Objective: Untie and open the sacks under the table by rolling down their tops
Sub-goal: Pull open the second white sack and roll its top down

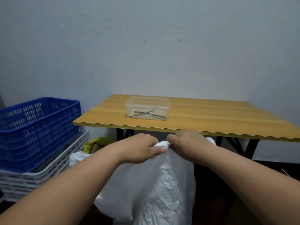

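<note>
A tall white plastic sack (155,189) stands on the floor in front of the wooden table (211,120). Its top is bunched into a tight neck just below the table's front edge. My left hand (142,148) grips that neck from the left, thumb on top. From the right, my right hand (186,142) pinches the same bunched top. A second white sack (78,157) sits lower to the left, partly hidden by my left forearm, with yellow-green material (97,142) showing at its top. Whether a tie holds the neck is hidden by my fingers.
A clear plastic box (147,108) holding thin metal rods sits on the table. Stacked blue crates (37,130) rest on white crates (40,174) at the left. Black folding table legs (253,148) stand behind the sack. The floor at the right is dark.
</note>
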